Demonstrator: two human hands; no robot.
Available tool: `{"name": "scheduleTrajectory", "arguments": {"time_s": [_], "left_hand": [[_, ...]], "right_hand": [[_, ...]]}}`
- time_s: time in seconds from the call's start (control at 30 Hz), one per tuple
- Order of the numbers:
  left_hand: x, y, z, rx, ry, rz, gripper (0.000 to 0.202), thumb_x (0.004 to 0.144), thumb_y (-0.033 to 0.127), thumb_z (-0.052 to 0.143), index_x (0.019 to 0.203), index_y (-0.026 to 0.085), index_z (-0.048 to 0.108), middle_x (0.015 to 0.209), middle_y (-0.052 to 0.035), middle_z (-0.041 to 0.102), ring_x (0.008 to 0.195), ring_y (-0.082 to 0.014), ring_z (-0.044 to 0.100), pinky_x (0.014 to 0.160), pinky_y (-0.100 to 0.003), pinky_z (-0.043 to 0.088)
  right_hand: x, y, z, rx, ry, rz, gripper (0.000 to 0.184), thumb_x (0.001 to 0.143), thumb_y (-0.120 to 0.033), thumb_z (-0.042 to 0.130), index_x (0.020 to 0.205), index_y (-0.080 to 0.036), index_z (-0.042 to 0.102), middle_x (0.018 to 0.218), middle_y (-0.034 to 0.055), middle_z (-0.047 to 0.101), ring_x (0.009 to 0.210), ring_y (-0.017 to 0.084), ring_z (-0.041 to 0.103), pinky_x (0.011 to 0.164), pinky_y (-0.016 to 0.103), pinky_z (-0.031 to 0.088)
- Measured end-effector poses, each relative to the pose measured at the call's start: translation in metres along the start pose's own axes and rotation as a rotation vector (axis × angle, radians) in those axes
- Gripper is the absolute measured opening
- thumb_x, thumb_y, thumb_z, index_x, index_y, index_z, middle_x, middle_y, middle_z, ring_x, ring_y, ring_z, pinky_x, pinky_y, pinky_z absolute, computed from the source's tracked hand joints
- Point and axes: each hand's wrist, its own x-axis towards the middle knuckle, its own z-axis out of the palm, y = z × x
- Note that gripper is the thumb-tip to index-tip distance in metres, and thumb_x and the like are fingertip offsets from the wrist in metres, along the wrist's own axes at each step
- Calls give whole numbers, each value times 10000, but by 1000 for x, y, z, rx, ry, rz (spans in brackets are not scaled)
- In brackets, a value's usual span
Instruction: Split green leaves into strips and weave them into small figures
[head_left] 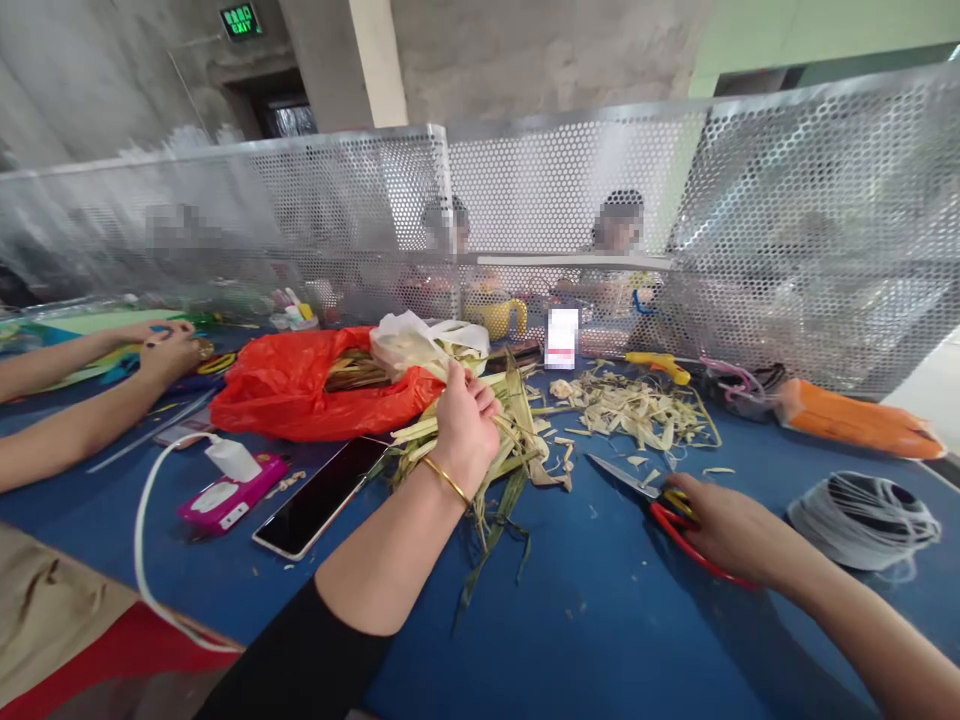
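My left hand [465, 420], with a gold bangle on the wrist, is closed round a bundle of long dried leaves [504, 440] lying on the blue table [615, 620]. My right hand [724, 525] rests on the table to the right, fingers closed on the red handles of a pair of scissors [651, 497]; the blades point left toward the leaves. A heap of leaf trimmings [637, 405] lies beyond the scissors.
A red plastic bag [292, 385] and a white bag [420, 345] sit behind the leaves. A phone [322, 495], a pink power bank [232, 495] with white cable, a coil of white cord [862, 520] and an orange packet [855, 420] lie around. Another person's arms [90, 390] work at left. A perforated metal screen [787, 220] borders the table.
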Motion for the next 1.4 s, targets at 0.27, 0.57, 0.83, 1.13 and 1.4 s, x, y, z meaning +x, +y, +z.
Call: {"name": "scheduleTrajectory", "arguments": {"time_s": [0.27,0.57,0.83,1.13,1.4], "left_hand": [[3,-10,9,-21,1,31,323,967,264,390,670,165,470,429,117,179,338,-45,138,379,-191,137],[15,9,4,-82,50,245,355,966,302,376,629,198,334,475,107,200,373,-58,172,421,-214,167],[-13,-9,10,-62,-42,233,347,960,333,408,643,197,364,494,96,203,398,-67,179,417,-212,184],[-28,-20,11,-43,-89,174,347,959,339,418,647,194,377,498,93,225,398,-61,213,414,-194,230],[-10,24,6,129,-143,110,338,953,295,429,639,171,449,485,85,305,352,-36,201,348,-158,179]], "right_hand": [[-6,-21,1,1146,47,-5,541,764,-448,633,1240,-215,523,700,-14,591,548,144,538,506,249,421],[-39,-52,-6,1578,-284,-122,610,729,-656,652,1158,-233,555,875,29,605,687,125,555,570,224,455],[-42,-89,-6,1396,-169,-69,522,762,-700,561,929,-209,499,679,-62,466,505,68,449,416,178,386],[-31,-89,3,1430,-63,108,508,750,-714,532,863,-221,488,592,-88,405,384,51,366,329,166,287],[-19,-39,-6,441,251,93,477,831,-583,485,1138,-229,575,722,46,675,703,262,648,577,309,419]]}}
